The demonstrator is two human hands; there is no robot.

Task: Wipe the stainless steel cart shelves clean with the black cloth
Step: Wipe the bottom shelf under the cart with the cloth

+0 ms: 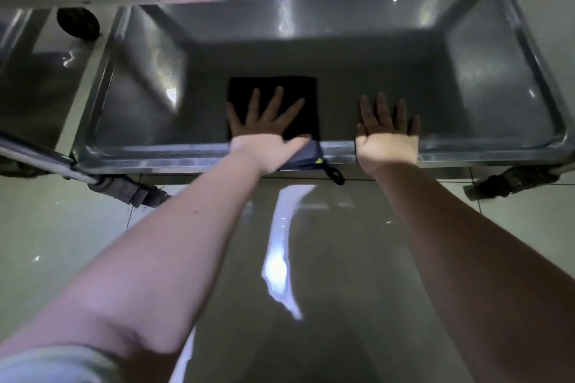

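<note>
Black cloth (273,88) under flat left hand (264,124), fingers spread, right hand (385,134) flat, empty

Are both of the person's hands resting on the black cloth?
No, only the left hand lies flat on the black cloth; the right hand rests on the bare shelf beside it.

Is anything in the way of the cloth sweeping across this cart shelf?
Only the right hand, flat on the shelf just right of the black cloth, blocks a rightward sweep. The left hand presses flat on the cloth; nothing visible lies to its left or beyond it.
</note>
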